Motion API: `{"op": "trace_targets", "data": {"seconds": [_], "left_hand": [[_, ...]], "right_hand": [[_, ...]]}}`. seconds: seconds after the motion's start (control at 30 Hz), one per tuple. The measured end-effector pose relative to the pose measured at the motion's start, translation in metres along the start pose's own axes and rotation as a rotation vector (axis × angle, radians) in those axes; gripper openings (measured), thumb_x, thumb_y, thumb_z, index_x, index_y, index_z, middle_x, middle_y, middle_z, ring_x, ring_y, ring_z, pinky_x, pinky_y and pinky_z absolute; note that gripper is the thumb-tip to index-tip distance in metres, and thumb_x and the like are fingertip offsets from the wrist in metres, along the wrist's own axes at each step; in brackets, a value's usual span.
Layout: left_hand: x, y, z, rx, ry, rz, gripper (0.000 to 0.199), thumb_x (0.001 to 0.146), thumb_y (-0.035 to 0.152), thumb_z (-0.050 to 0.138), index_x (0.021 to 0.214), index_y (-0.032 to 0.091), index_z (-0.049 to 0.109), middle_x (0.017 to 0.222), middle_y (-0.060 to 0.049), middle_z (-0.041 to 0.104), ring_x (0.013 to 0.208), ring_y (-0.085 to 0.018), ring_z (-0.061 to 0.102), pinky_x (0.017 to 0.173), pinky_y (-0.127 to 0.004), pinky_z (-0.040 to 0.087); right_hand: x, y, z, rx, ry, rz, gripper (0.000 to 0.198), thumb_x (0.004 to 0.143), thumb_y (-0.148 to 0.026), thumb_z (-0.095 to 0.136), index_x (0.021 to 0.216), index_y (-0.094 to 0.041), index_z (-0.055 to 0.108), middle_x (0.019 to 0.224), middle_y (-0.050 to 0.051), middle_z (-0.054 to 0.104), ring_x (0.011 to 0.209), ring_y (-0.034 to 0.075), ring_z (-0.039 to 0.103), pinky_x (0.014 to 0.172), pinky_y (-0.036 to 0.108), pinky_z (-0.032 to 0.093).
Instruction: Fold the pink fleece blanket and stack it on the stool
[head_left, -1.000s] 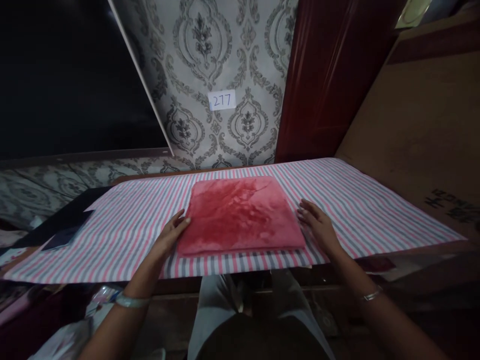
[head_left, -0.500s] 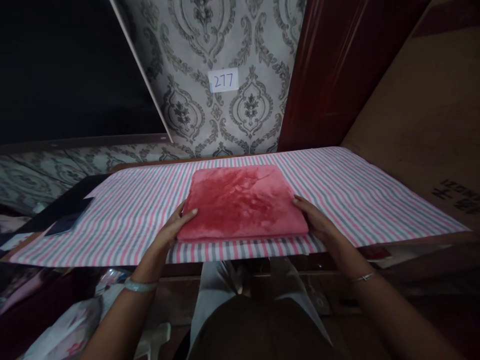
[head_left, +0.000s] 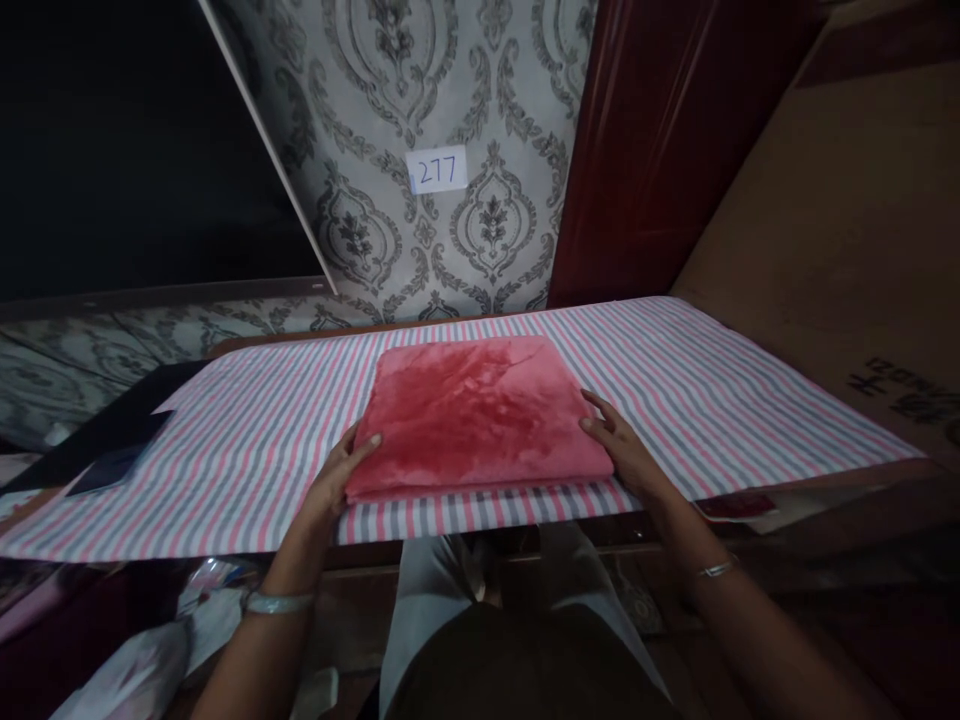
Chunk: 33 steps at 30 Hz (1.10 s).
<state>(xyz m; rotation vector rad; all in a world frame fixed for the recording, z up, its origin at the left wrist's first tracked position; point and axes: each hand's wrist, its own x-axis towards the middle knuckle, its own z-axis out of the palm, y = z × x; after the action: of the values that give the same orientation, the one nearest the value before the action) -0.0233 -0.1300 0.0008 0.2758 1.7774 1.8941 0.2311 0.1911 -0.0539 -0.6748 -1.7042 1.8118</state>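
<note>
A folded pink-red plush cloth (head_left: 480, 415) lies flat near the front edge of a table spread with a striped tablecloth (head_left: 255, 430). At its left edge, my left hand (head_left: 341, 475) grips the side, thumb resting on top and the other fingers mostly hidden along the side. My right hand (head_left: 619, 445) holds the opposite edge, its thumb against the cloth's upper side and its index finger reaching along the border. Whether the remaining fingers go under the cloth is hidden.
A dark flat object (head_left: 112, 468) lies at the table's left end. Behind stand a large black screen (head_left: 150, 150) and a patterned wall with a "277" paper label (head_left: 437, 169). A big cardboard box (head_left: 847, 250) borders the right side. Plastic bags (head_left: 135, 670) sit below left.
My right thumb has shifted on the cloth's edge, and its index finger now stands apart from it. The whole view has shifted slightly; the cloth stays folded between both hands.
</note>
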Motion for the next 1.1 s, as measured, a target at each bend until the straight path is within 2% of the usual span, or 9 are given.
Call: {"op": "trace_targets", "data": {"seconds": [0.1,0.23,0.33,0.47,0.67,0.77,0.87,0.97,1.1], "left_hand": [[0.000,-0.005,0.000,-0.011,0.036,-0.002,0.078,0.060,0.039,0.092,0.130,0.020,0.062,0.112,-0.010,0.077,0.092,-0.025,0.076,0.078,-0.031,0.064],[0.001,-0.007,0.001,-0.011,0.069,0.042,0.076,0.063,0.035,0.091,0.133,0.025,0.061,0.129,-0.009,0.071,0.111,-0.027,0.072,0.088,-0.032,0.062],[0.001,-0.007,-0.001,-0.005,0.075,0.029,0.082,0.066,0.033,0.090,0.140,0.028,0.055,0.137,-0.011,0.066,0.114,-0.029,0.070,0.089,-0.035,0.062],[0.002,-0.008,-0.005,-0.004,0.023,0.054,0.085,0.073,0.036,0.086,0.147,0.027,0.047,0.148,-0.014,0.057,0.119,-0.030,0.067,0.094,-0.037,0.061],[0.000,-0.004,-0.002,-0.026,0.057,0.012,0.073,0.084,0.024,0.077,0.149,0.027,0.045,0.150,-0.013,0.054,0.122,-0.028,0.066,0.096,-0.036,0.059],[-0.003,0.000,0.001,-0.046,0.080,-0.023,0.073,0.085,0.021,0.076,0.150,0.026,0.045,0.145,-0.014,0.059,0.118,-0.028,0.068,0.096,-0.037,0.060],[-0.006,0.003,0.003,-0.061,0.081,-0.040,0.078,0.083,0.021,0.078,0.152,0.025,0.042,0.139,-0.015,0.064,0.114,-0.028,0.070,0.097,-0.039,0.059],[-0.006,0.003,0.003,-0.061,0.080,-0.054,0.076,0.084,0.023,0.076,0.152,0.023,0.043,0.140,-0.015,0.063,0.114,-0.028,0.070,0.099,-0.038,0.058],[-0.004,0.000,0.001,-0.084,0.090,-0.071,0.076,0.083,0.029,0.078,0.151,0.025,0.044,0.143,-0.014,0.061,0.119,-0.030,0.067,0.101,-0.040,0.056]], "right_hand": [[-0.001,0.000,0.004,0.026,0.026,-0.019,0.078,0.077,-0.059,0.075,0.143,-0.025,0.052,0.094,0.002,0.073,0.082,0.020,0.069,0.072,0.034,0.056],[-0.002,-0.004,0.010,0.089,0.018,-0.028,0.081,0.073,-0.056,0.078,0.142,-0.024,0.053,0.083,-0.001,0.072,0.071,0.017,0.067,0.067,0.031,0.054],[-0.001,-0.004,0.011,0.118,0.007,-0.041,0.084,0.070,-0.054,0.081,0.143,-0.024,0.051,0.086,0.000,0.073,0.073,0.018,0.067,0.068,0.032,0.055],[0.001,0.001,0.009,0.112,0.011,-0.054,0.081,0.073,-0.055,0.080,0.143,-0.024,0.053,0.087,0.000,0.074,0.074,0.018,0.068,0.069,0.032,0.055],[0.003,0.005,0.007,0.073,0.059,-0.068,0.079,0.071,-0.060,0.080,0.136,-0.020,0.060,0.085,0.003,0.074,0.080,0.022,0.070,0.074,0.036,0.056],[0.003,0.005,0.007,0.086,0.062,-0.046,0.078,0.071,-0.060,0.081,0.135,-0.021,0.061,0.086,0.003,0.074,0.084,0.024,0.071,0.080,0.038,0.056],[0.004,0.004,0.005,0.113,0.036,-0.020,0.076,0.072,-0.059,0.081,0.136,-0.023,0.061,0.094,0.004,0.076,0.090,0.025,0.071,0.086,0.040,0.055],[0.004,0.002,0.003,0.113,0.015,0.005,0.076,0.074,-0.059,0.080,0.138,-0.025,0.059,0.111,0.006,0.075,0.101,0.028,0.071,0.093,0.043,0.054],[0.002,-0.004,0.004,0.117,0.002,0.036,0.073,0.077,-0.060,0.077,0.140,-0.029,0.058,0.136,0.008,0.066,0.126,0.032,0.061,0.107,0.049,0.046]]}}
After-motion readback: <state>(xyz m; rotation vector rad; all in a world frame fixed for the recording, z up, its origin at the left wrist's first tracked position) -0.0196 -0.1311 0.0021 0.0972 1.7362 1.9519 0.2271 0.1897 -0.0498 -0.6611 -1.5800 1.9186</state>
